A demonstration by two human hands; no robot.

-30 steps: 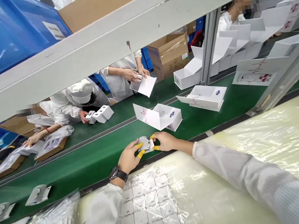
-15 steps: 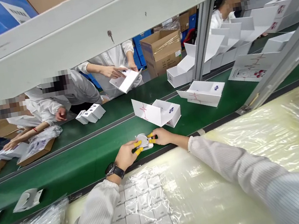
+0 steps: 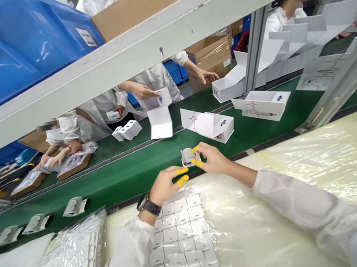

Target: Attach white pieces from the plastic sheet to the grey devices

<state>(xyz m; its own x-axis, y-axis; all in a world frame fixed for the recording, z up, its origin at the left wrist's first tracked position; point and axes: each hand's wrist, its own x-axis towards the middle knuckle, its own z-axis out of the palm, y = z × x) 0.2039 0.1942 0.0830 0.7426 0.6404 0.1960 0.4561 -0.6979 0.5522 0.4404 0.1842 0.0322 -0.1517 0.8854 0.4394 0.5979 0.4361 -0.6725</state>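
Observation:
A small white moulded tray (image 3: 187,158) lies on the green conveyor belt in front of me, with something thin and dark in it. At the tray's right edge is my right hand (image 3: 214,158), thumb and forefinger spread apart; whether they touch it is hard to tell. My left hand (image 3: 166,185) is open just below and left of the tray, clear of it and holding nothing. Yellow finger covers are on both hands' thumbs and forefingers. Below my hands, rows of similar white pieces (image 3: 181,246) lie under clear plastic.
Open white boxes (image 3: 224,126) stand on the belt beyond the tray. More white trays (image 3: 74,207) lie on the belt to the left. Co-workers' hands (image 3: 143,89) work across the line. A metal post (image 3: 255,51) and an overhead beam (image 3: 133,35) frame the space.
My left hand has let go of the tray and drawn back toward me. My right hand's fingers have spread. Across the belt, a co-worker's white box has come down and opened out.

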